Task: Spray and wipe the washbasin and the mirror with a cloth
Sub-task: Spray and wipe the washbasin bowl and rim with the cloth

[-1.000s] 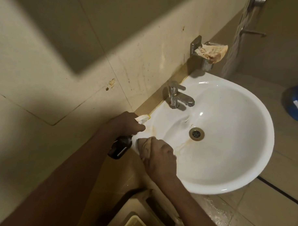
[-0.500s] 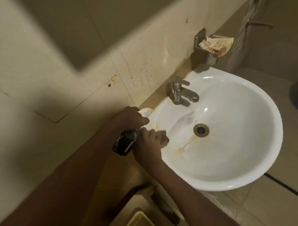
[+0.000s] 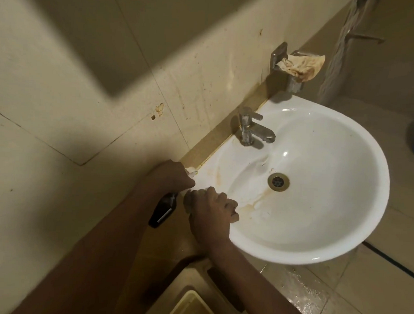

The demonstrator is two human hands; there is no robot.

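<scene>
While left hand (image 3: 171,176) grips one spray bottle (image 3: 163,210), right hand (image 3: 210,212) clutches one cloth (image 3: 188,202).

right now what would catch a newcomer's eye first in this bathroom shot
The white washbasin fills the right, with brown stains trailing from its drain toward the near left rim. There the right hand presses a cloth, and the left hand grips a dark spray bottle.
</scene>
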